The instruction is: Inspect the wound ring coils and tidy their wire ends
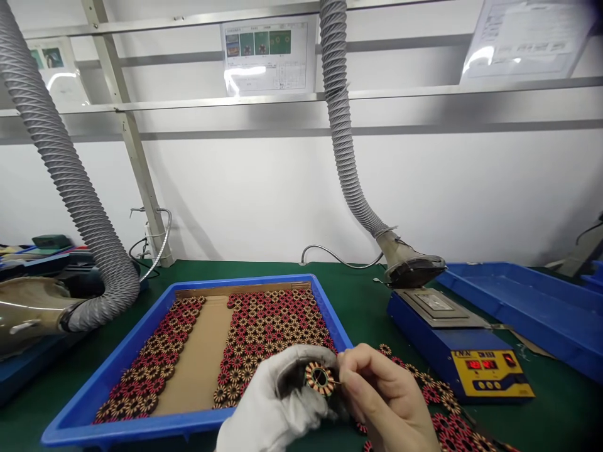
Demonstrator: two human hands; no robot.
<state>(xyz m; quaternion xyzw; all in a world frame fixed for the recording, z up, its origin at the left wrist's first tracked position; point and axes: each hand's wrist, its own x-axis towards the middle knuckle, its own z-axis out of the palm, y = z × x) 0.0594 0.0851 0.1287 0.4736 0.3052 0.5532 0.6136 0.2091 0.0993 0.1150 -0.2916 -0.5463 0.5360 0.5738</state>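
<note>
Head view: a small wound ring (326, 388) with copper-coloured windings is held upright in the white-gloved left hand (268, 398), fingers closed around it, above the front part of the worktop (360, 298), by the front right corner of a blue tray (141, 429). A thin wire (337, 382) at the ring's right side is pinched between thumb and fingertips of the bare right hand (391, 395). The tray is set on the left half of the worktop; red and copper rings are packed in it in two groups, a narrow one (160, 358) along the left edge and a wide one (277, 326) along the right, with cardboard (193, 358) seen between. More loose rings (452, 427) are spread on the worktop toward the front right, partly hidden by the right hand. Behind them a blue heating unit (419, 345) with a yellow display panel (492, 375) is placed, its digits too blurred to read; a fume hood (407, 267) on a grey hose (346, 157) is hung over its rear end. A second blue tray (509, 282) is seen at the worktop's rear right corner.
</note>
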